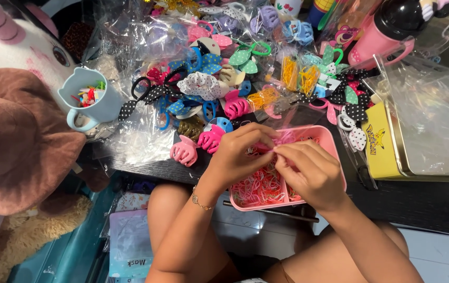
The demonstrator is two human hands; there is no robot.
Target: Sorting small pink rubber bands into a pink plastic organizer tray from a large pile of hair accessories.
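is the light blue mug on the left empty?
No, the light blue ceramic mug holds a small heap of colourful hair clips, visible through its open top, red and green among them.

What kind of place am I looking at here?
Probably a home craft or sorting table: heaps of bagged hair clips, a pink tray of tiny elastic bands under both hands, and plush toys alongside.

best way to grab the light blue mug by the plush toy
Take the light blue mug by its handle, which loops out from the lower left wall toward the near table edge. Come in from that near side: small colourful bits fill the open top, and bagged hair accessories crowd its right.
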